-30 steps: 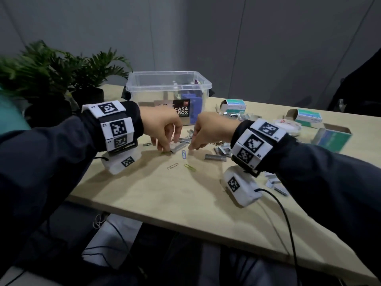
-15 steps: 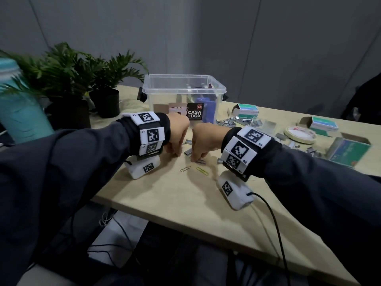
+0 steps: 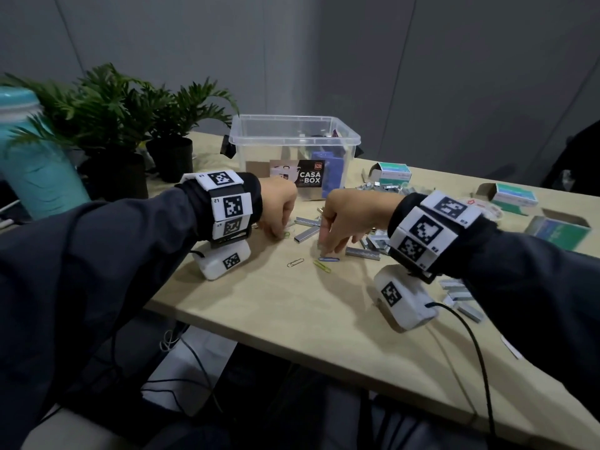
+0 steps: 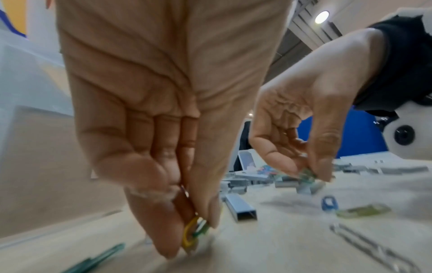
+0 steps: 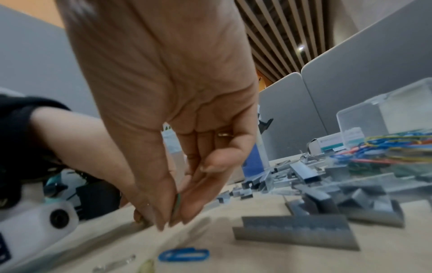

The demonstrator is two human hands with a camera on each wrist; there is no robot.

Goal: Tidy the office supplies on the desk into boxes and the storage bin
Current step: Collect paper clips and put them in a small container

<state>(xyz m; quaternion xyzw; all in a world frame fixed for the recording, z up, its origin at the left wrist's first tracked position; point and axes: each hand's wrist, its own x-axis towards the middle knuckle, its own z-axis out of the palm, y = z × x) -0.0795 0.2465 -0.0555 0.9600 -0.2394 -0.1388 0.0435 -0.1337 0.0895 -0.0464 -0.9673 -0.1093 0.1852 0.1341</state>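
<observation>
Left wrist view: the left hand (image 4: 149, 114) pinches yellow and green paper clips (image 4: 192, 233) at the desk (image 3: 292, 306) surface in front of the clear storage bin (image 3: 293, 147); the right hand (image 5: 168, 103) pinches a green clip (image 5: 177, 205) nearby. Such thin clips may slip from either pinch. A blue clip (image 3: 328, 258) below the right fingertips and staple strips (image 3: 362, 253) beside it could get knocked or scattered.

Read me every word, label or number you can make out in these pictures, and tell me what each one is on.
"CASA BOX": black label on the clear storage bin.
"L2": left wrist band.
Small red logo above "CASA": too small to read.
Print on the green staple boxes: too small to read.
Tape roll markings: blurred.
</observation>
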